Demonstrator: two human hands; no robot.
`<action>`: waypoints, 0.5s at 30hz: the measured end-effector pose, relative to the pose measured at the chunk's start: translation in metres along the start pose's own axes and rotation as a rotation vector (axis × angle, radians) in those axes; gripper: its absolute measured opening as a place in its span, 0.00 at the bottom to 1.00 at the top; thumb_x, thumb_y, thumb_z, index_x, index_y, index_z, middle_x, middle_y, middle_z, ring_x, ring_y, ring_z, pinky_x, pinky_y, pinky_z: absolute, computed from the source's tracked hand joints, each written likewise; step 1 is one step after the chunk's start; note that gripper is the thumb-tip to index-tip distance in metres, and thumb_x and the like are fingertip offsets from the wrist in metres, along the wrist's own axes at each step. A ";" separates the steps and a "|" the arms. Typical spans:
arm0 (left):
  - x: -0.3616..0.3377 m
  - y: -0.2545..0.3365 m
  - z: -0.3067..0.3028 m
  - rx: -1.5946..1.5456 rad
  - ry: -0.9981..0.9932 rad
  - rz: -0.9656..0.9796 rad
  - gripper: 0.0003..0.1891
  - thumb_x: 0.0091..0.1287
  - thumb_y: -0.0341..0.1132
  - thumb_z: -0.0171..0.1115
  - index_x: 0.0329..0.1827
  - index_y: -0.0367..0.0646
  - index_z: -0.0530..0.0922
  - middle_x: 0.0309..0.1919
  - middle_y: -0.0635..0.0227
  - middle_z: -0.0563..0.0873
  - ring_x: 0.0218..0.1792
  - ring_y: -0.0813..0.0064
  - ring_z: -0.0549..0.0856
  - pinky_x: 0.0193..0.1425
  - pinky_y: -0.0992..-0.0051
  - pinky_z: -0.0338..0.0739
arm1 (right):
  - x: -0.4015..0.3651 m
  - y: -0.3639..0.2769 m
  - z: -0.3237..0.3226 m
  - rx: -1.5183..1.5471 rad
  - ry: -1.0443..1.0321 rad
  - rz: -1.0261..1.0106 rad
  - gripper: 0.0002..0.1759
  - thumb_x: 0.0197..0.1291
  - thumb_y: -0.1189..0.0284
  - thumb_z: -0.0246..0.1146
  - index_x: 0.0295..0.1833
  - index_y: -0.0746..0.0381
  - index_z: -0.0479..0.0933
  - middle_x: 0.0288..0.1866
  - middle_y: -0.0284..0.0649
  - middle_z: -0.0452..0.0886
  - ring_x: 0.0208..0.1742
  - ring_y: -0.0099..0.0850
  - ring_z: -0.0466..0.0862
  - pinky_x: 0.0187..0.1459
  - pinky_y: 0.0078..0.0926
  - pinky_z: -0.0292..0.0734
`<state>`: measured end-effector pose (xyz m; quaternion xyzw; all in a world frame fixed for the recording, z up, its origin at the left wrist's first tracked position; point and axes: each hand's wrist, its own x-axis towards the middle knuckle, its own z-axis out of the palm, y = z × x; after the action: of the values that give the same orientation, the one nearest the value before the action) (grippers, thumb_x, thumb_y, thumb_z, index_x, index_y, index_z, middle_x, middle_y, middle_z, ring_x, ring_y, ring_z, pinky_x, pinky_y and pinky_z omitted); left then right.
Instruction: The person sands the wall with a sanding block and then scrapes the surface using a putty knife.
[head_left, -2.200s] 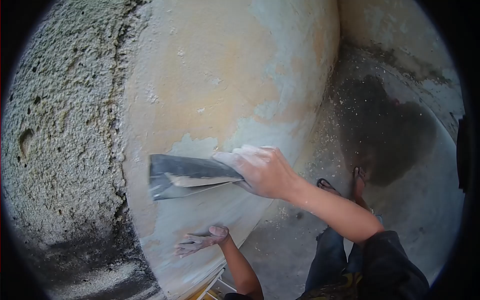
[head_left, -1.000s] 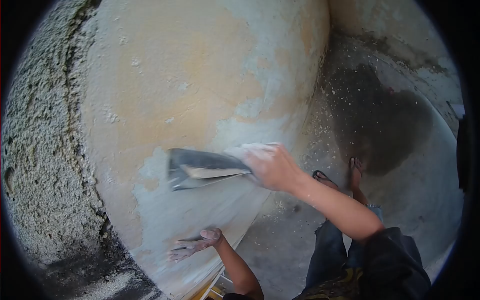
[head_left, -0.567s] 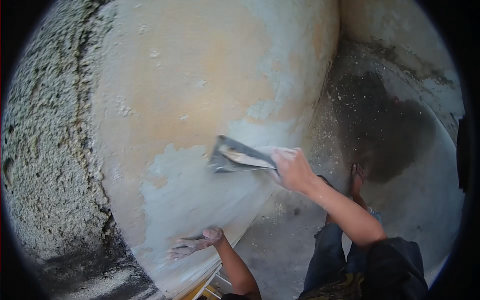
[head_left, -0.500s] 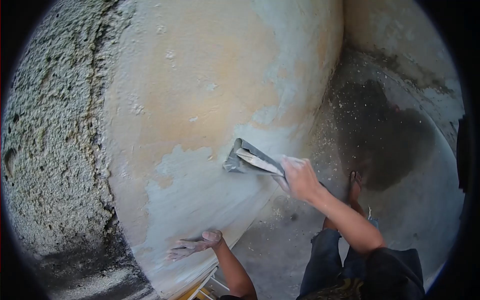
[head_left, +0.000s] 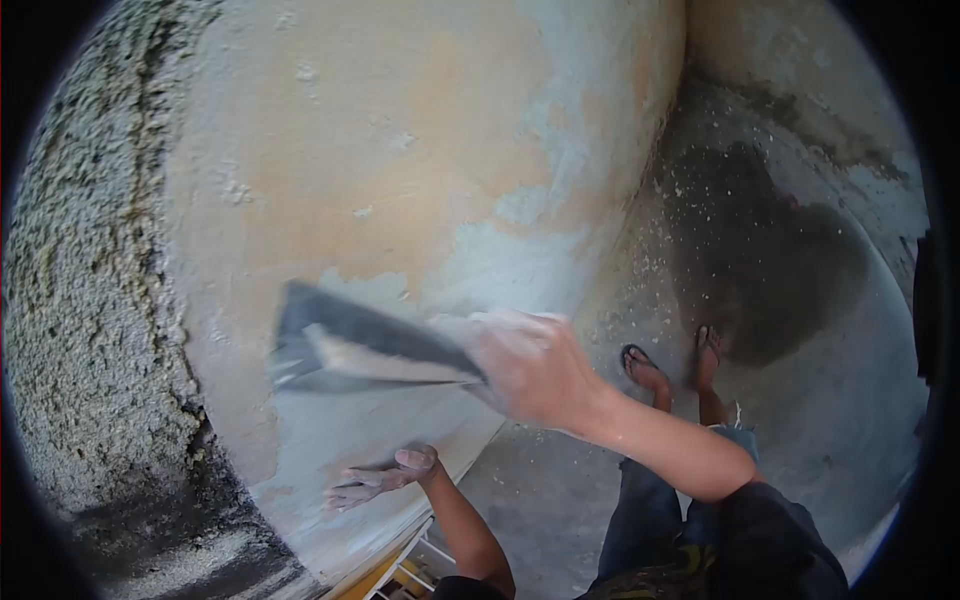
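My right hand (head_left: 535,368) is wrapped round the handle of a wide putty knife (head_left: 365,345). Its blade, blurred by motion, is smeared with grey and whitish paste and lies over the wall (head_left: 340,190), near the edge of a pale blue-grey patch. Lower down, my left hand (head_left: 385,478) has its fingers stretched out, dusty with white, beside the lower wall surface. Nothing shows in it. Whether its fingertips touch the wall I cannot tell.
Rough, bumpy plaster (head_left: 90,330) covers the left side. The grey floor (head_left: 540,500) has a dark wet patch (head_left: 760,260) and pale specks. My sandalled feet (head_left: 645,370) stand on it. A white rack-like frame (head_left: 415,565) is at the bottom.
My right hand and the putty knife have swept left and look larger, nearer the camera. My left hand has barely moved. A second foot now shows, and the view has shifted slightly.
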<state>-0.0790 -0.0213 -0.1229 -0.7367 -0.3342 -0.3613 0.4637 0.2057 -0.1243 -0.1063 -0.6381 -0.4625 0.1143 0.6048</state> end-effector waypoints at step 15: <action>0.001 -0.003 0.004 -0.015 0.045 -0.032 0.40 0.74 0.60 0.38 0.81 0.41 0.64 0.81 0.39 0.56 0.84 0.40 0.46 0.83 0.44 0.25 | -0.016 0.010 0.039 0.038 0.006 -0.098 0.25 0.57 0.75 0.65 0.62 0.58 0.76 0.33 0.37 0.77 0.34 0.36 0.83 0.30 0.35 0.80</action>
<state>-0.0798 -0.0167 -0.1215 -0.7263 -0.3327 -0.3879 0.4597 0.1739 -0.1090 -0.1309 -0.6034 -0.4890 0.0913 0.6233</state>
